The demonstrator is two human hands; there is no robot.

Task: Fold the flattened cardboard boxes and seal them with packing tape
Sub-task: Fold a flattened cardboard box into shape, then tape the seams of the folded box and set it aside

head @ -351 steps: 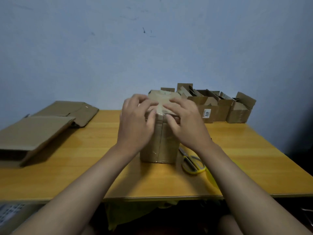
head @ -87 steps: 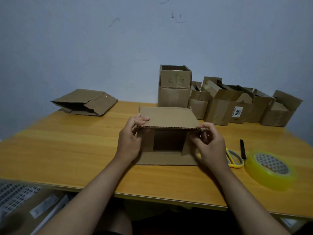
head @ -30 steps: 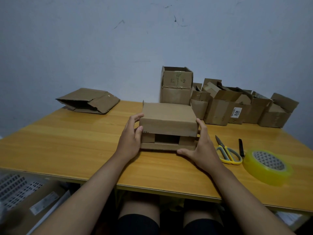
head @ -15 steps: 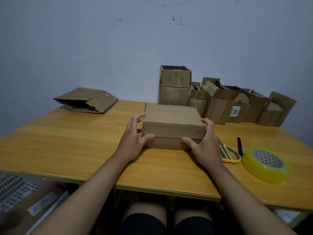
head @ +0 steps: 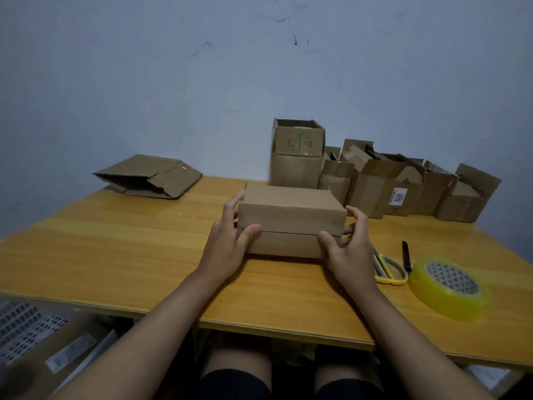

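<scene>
Both of my hands hold one folded cardboard box by its ends near the middle of the wooden table. My left hand cups the left end, thumb pressed on the front face near the seam where the two front flaps meet, fingers reaching up along the side. My right hand mirrors it on the right end, thumb on the front face, fingers curled round the corner. Both forearms stretch forward from the near table edge, roughly parallel. The box rests on the table with its front flaps closed together.

Readable writing is scarce: a white label on one of the boxes at the back reads "4012", and the tall open box behind the one I hold carries faint marks ending in "2"; the rest I cannot make out.

Counting: one roll of clear yellowish packing tape lies flat at the right, one pair of yellow-handled scissors sits just beside my right hand, and one dark marker lies between scissors and tape. One flattened box lies at the far left. A crowded row of folded boxes stands along the wall at the right; their number I cannot tell exactly.
</scene>
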